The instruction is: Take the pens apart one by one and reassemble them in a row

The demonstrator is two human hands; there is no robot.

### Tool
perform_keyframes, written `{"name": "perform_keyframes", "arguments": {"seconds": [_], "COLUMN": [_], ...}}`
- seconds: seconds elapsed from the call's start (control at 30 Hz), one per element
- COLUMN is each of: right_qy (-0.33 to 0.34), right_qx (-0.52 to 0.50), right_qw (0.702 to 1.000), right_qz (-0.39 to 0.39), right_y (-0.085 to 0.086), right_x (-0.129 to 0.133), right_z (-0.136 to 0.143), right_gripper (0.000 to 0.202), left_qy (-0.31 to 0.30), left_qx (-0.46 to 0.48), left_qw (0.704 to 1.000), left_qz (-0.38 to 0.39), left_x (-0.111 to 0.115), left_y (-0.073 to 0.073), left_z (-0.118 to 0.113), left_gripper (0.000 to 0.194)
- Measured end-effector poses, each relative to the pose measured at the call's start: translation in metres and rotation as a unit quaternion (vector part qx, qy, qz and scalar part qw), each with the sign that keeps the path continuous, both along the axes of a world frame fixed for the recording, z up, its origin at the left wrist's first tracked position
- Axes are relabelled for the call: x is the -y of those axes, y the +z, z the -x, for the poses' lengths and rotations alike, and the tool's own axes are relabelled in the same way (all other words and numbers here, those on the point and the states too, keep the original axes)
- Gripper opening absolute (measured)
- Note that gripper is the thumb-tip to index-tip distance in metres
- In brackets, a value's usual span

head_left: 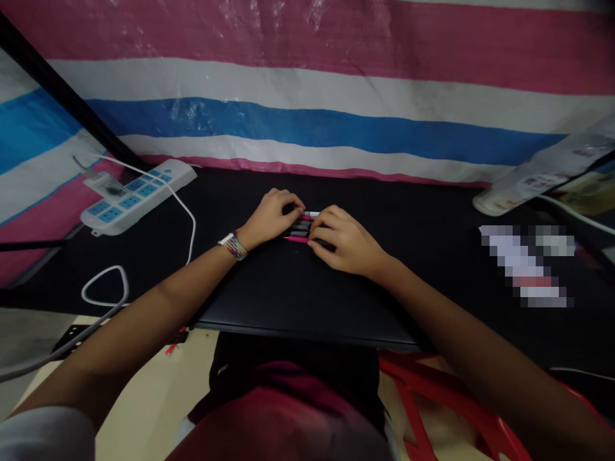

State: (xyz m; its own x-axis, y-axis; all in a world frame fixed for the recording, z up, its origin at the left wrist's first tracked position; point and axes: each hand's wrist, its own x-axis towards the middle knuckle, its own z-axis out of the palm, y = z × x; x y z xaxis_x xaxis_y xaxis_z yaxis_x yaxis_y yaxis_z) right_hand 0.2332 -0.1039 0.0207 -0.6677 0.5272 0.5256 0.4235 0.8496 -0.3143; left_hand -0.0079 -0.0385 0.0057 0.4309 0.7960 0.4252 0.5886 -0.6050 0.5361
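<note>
Several pens [300,230] lie side by side, crosswise, on the black table [307,294], between my two hands. A pink pen [296,239] is nearest to me, dark and grey ones lie behind it, and a white one [311,214] is at the far side. My left hand [273,216], with a patterned band at the wrist, curls its fingers at the left ends of the pens. At their right ends, my right hand [346,241] rests with bent fingers on the row. The fingers partly cover the pens.
On the left stands a white power strip [139,197] with a plug and a white cable [193,224]. A clear plastic cup or bottle [523,187] lies at the right rear, near a blurred packet [523,266]. A striped sheet [307,121] hangs behind the table.
</note>
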Motion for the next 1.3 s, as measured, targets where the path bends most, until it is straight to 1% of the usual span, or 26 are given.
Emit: {"name": "perform_keyframes", "arguments": {"seconds": [0.1,0.27,0.37,0.47,0.57,0.63,0.73,0.9,0.97,1.03,1.1,1.17,1.23,1.3], "right_qy": [0.021,0.019,0.017,0.012,-0.026,-0.072,-0.124,-0.167,-0.179,-0.178,-0.157,-0.132,-0.117,-0.106], "right_qx": [0.008,0.045,0.064,0.062,0.011,-0.04,-0.098,-0.166,-0.216,-0.285,-0.357,-0.411,-0.446,-0.465], "right_qw": [1.0,0.998,0.997,0.998,0.999,0.997,0.987,0.97,0.954,0.923,0.874,0.822,0.786,0.77], "right_qz": [-0.003,-0.025,-0.033,-0.03,-0.022,-0.002,0.029,0.063,0.105,0.188,0.289,0.37,0.412,0.424], "right_y": [0.001,-0.001,-0.002,-0.003,-0.002,-0.001,0.001,0.002,0.002,0.002,0.001,0.001,0.0,0.001], "right_x": [0.002,0.001,-0.001,-0.002,-0.003,-0.003,-0.004,-0.01,-0.016,-0.022,-0.028,-0.031,-0.031,-0.03], "right_z": [0.001,0.0,-0.001,-0.001,-0.003,-0.004,-0.007,-0.013,-0.016,-0.018,-0.019,-0.019,-0.018,-0.016], "right_gripper": [0.022,0.019,0.02,0.023,0.027,0.029,0.028,0.024,0.019,0.018,0.015,0.014,0.016,0.018], "left_qy": [0.001,0.009,-0.007,-0.028,-0.053,-0.065,-0.062,-0.045,-0.033,-0.011,0.011,0.023,0.022,0.016], "left_qx": [-0.007,-0.008,0.004,0.022,0.036,0.051,0.067,0.096,0.098,0.086,0.069,0.058,0.055,0.057], "left_qw": [1.0,1.0,0.999,0.998,0.996,0.995,0.995,0.993,0.993,0.994,0.994,0.993,0.99,0.988], "left_qz": [-0.008,-0.019,-0.033,-0.05,-0.061,-0.049,-0.027,-0.046,-0.061,-0.074,-0.085,-0.104,-0.125,-0.142], "left_x": [0.002,0.005,0.009,0.016,0.024,0.029,0.032,0.027,0.025,0.024,0.025,0.025,0.025,0.024], "left_y": [0.0,0.001,0.006,0.014,0.021,0.024,0.024,0.021,0.021,0.021,0.021,0.019,0.018,0.016], "left_z": [-0.001,-0.003,-0.004,-0.005,-0.007,-0.01,-0.014,-0.014,-0.012,-0.011,-0.011,-0.011,-0.011,-0.01], "left_gripper": [0.018,0.021,0.023,0.027,0.035,0.033,0.022,0.021,0.022,0.021,0.02,0.02,0.02,0.021]}}
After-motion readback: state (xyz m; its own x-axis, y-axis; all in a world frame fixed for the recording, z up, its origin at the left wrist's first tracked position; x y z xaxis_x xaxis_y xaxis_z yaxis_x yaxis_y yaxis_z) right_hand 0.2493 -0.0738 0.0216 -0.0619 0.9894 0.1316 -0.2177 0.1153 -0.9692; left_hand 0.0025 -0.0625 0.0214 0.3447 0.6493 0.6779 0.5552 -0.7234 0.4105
